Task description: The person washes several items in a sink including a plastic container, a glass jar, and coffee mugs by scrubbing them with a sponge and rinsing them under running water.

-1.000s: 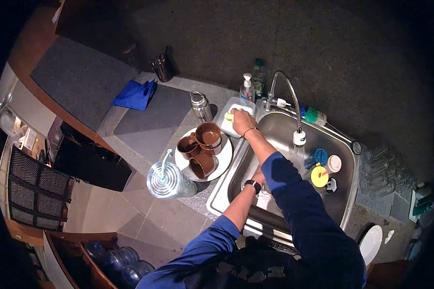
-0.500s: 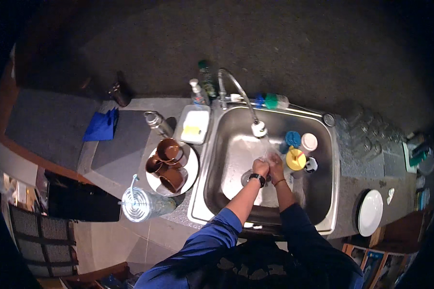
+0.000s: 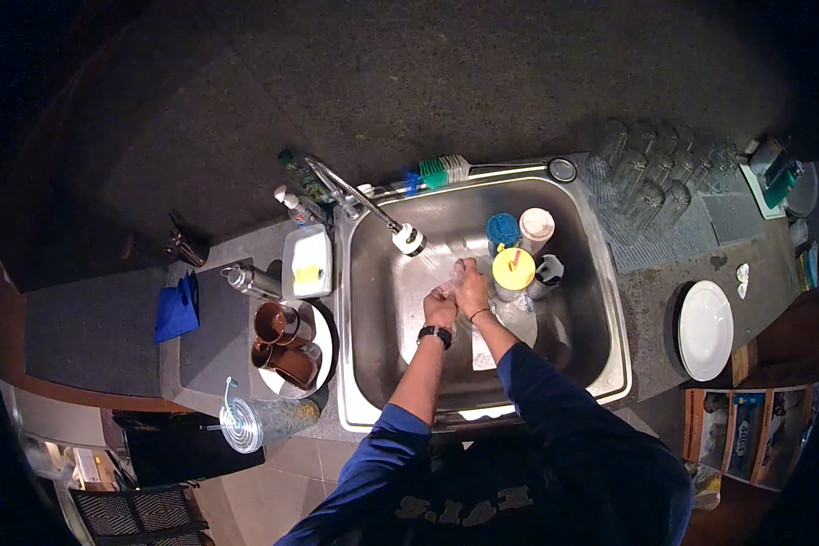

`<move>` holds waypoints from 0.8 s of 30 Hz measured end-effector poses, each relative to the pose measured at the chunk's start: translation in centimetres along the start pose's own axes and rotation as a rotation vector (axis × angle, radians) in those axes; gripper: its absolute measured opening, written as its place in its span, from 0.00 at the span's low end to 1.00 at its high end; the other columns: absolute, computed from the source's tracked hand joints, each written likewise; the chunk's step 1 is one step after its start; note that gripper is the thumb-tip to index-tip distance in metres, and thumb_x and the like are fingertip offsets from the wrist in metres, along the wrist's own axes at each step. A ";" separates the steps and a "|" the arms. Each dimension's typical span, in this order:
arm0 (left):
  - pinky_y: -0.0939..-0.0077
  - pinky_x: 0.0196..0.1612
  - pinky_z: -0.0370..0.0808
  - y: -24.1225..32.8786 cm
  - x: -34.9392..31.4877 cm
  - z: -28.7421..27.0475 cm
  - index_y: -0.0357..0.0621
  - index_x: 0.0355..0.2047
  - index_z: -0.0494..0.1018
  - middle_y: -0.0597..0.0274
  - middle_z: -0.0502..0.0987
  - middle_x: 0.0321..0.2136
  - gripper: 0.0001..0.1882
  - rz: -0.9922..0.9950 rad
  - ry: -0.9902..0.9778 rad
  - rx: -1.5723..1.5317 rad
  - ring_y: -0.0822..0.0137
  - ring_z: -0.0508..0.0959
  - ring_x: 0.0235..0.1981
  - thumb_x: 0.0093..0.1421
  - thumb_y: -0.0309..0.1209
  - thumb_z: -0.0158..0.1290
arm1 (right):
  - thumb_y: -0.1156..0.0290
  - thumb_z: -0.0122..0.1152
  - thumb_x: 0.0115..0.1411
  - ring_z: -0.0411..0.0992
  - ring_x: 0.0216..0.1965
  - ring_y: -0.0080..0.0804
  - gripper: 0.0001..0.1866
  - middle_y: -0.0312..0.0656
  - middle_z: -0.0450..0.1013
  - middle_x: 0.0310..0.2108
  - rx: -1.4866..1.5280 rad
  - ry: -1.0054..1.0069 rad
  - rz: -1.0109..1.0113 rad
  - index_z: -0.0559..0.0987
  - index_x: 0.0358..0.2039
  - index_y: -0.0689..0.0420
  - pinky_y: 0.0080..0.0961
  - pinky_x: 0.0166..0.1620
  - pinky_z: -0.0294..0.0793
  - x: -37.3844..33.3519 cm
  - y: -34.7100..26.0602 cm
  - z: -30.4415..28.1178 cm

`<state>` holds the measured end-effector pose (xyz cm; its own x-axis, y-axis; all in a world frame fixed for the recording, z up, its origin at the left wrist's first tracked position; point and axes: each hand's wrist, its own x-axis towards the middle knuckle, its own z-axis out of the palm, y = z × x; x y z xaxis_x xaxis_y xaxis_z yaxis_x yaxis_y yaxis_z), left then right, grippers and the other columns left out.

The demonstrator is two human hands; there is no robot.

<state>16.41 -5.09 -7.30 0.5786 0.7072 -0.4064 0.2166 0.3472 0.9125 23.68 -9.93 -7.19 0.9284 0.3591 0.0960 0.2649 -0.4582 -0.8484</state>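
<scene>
Both hands are close together over the steel sink [image 3: 373, 309], beside the running water. My left hand [image 3: 440, 308], below a dark wristwatch, has its fingers curled. My right hand [image 3: 470, 289] is just to its right, slightly farther away, with bent fingers. Something clear seems to show between them, but its shape is hard to make out. The white spray head [image 3: 409, 240] of a flexible faucet [image 3: 359, 196] points toward them from the upper left. Right of my hands stand a yellow-lidded cup [image 3: 514, 268], a blue-topped container [image 3: 502, 229], a white-lidded cup [image 3: 537, 226] and a black-and-white topped container [image 3: 549, 269].
Left of the sink are brown mugs [image 3: 282, 337] on a white plate [image 3: 321, 350], a clear straw tumbler [image 3: 268, 421], a steel bottle [image 3: 255, 281] and a sponge tray [image 3: 307, 250]. To the right, upturned glasses [image 3: 651, 200] stand on a mat, near an oval white plate [image 3: 706, 330].
The whole view has shifted and turned, so the sink appears farther left. My hands remain close together beside the water; my right hand's fingers now reach higher, past the left.
</scene>
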 end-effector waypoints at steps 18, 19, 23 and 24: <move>0.55 0.35 0.73 -1.7 -1.3 1.0 0.33 0.29 0.75 0.39 0.77 0.25 0.16 0.229 0.201 0.495 0.43 0.79 0.29 0.61 0.37 0.52 | 0.57 0.51 0.61 0.74 0.34 0.60 0.18 0.59 0.75 0.27 -0.137 -0.009 0.045 0.79 0.35 0.61 0.49 0.38 0.72 1.0 0.4 -1.0; 0.54 0.35 0.73 -0.6 -2.0 1.2 0.33 0.28 0.75 0.37 0.77 0.25 0.16 0.256 0.205 0.566 0.40 0.78 0.30 0.61 0.37 0.52 | 0.57 0.50 0.63 0.74 0.34 0.61 0.19 0.60 0.75 0.28 -0.162 -0.058 0.037 0.79 0.36 0.61 0.50 0.38 0.72 1.2 0.6 -0.8; 0.52 0.34 0.72 -0.3 -1.0 0.2 0.34 0.25 0.75 0.36 0.76 0.25 0.15 0.202 0.202 0.620 0.39 0.78 0.31 0.61 0.35 0.51 | 0.57 0.46 0.67 0.74 0.35 0.62 0.20 0.61 0.75 0.30 0.033 -0.045 -0.215 0.77 0.36 0.62 0.51 0.40 0.72 0.4 2.6 1.4; 0.52 0.34 0.72 0.2 -1.2 0.2 0.34 0.24 0.75 0.36 0.76 0.25 0.14 0.199 0.186 0.584 0.39 0.78 0.31 0.60 0.34 0.50 | 0.56 0.46 0.67 0.74 0.36 0.62 0.20 0.61 0.76 0.31 0.156 0.011 -0.335 0.77 0.36 0.62 0.51 0.40 0.72 0.2 3.5 2.1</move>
<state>15.87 -6.01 -6.62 0.5168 0.8369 -0.1803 0.5424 -0.1571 0.8253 24.26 -9.75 -11.24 0.7999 0.4589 0.3867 0.5123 -0.1866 -0.8383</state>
